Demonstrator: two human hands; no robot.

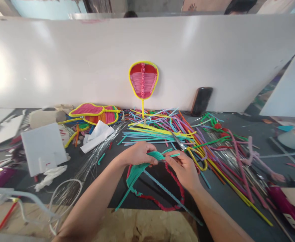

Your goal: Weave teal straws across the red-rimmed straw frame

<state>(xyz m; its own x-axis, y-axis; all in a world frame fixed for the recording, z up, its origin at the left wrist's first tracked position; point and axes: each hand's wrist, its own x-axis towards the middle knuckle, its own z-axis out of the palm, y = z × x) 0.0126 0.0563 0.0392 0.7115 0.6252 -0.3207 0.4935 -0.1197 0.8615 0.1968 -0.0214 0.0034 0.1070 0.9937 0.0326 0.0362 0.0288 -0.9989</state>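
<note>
The right hand (186, 169) pinches a teal pipe cleaner (175, 155) between its fingers; the left hand (138, 154) clamps the bundled teal strands (137, 173) under its thumb. Gentle, even pulling, with each strand laid beside its neighbour, should keep them flat without bending the red loop (182, 191). That loop, near the bench's (250, 126) front edge, looks twisted and uneven, with a blue strip (159, 184) crossing it
</note>
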